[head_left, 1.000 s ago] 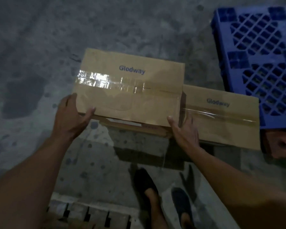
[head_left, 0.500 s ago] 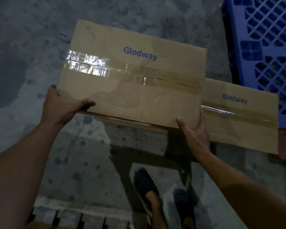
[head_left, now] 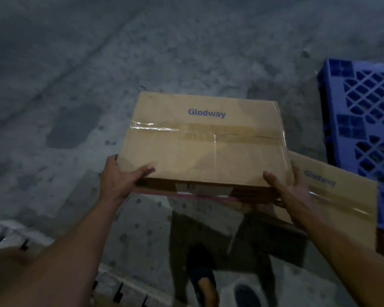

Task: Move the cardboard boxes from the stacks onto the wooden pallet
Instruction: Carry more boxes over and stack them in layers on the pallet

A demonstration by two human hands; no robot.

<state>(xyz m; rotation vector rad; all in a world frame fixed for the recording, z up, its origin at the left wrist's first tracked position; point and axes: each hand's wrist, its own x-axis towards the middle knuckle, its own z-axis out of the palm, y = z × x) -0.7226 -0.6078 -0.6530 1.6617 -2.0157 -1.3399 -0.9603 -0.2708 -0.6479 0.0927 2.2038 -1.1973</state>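
Note:
A taped cardboard box [head_left: 204, 140] printed "Glodway" is lifted off the floor between both hands. My left hand [head_left: 122, 178] grips its near left corner, thumb on top and fingers under. My right hand [head_left: 288, 189] grips the near right corner the same way. A second Glodway box [head_left: 335, 193] lies lower, behind and to the right of my right hand. Slats of the wooden pallet [head_left: 120, 289] show at the bottom left, partly hidden by my left forearm.
A blue plastic pallet [head_left: 364, 120] stands at the right edge beside the second box. Stained concrete floor [head_left: 98, 63] spreads ahead and to the left. My two dark shoes [head_left: 202, 273] are on the floor below the held box.
The box rose off the lower stack and swung left, away from the second box. Both hands kept their grip on its near corners. The view swung so the blue pallet slid to the right.

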